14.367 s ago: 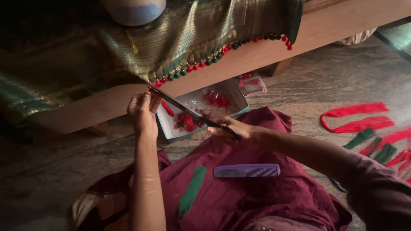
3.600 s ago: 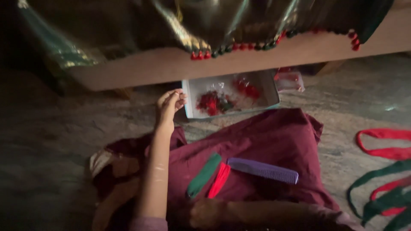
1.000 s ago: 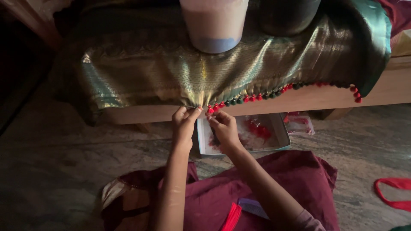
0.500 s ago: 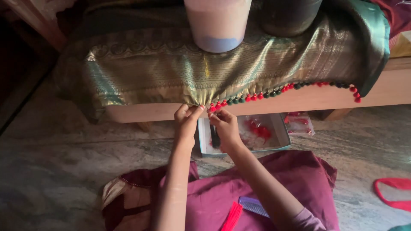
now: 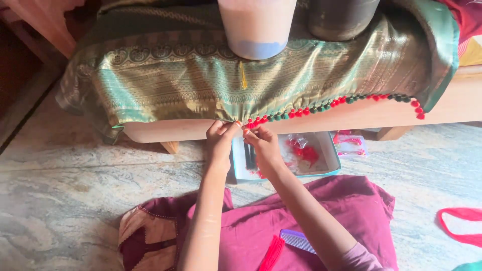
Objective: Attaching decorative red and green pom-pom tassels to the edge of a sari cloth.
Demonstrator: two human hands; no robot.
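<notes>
Both hands meet at the hem (image 5: pixel 221 119) of the green-gold cloth (image 5: pixel 201 80) draped over the table (image 5: pixel 452 105), just left of the row of red and green tassels (image 5: pixel 311 109). The left hand (image 5: pixel 219 143) pinches the hem, fingers closed on it. The right hand (image 5: pixel 264 149) pinches something small and red beside it; what exactly, I cannot tell. Judging from this, the hem should stay taut and the new knot sit tight against the last tassel. Below the hem lies an open box (image 5: pixel 329 160) of red scraps.
</notes>
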